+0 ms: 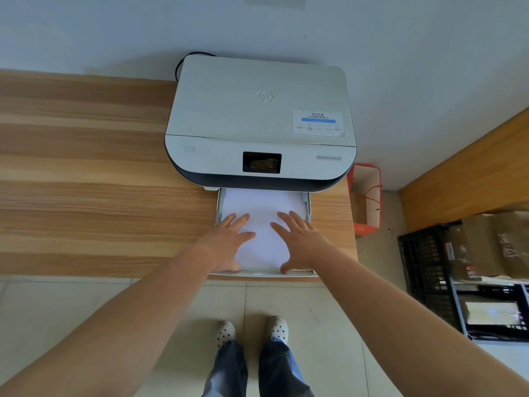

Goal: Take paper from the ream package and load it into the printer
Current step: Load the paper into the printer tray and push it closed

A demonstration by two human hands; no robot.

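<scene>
Paper [264, 222] far end hidden inside printer [260, 121]; hands flat atop.

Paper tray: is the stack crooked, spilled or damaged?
Nothing stands out. The paper stack lies flat and square in the pulled-out tray of the printer, both hands resting flat on it.

Matt white plastic printer [257, 110] on a smooth wood-grain surface [86, 167]; plain white paper [263, 207] in its plastic tray [219, 207]

Paper [263, 222] in tray [219, 207], apparently under printer [257, 110]
</scene>
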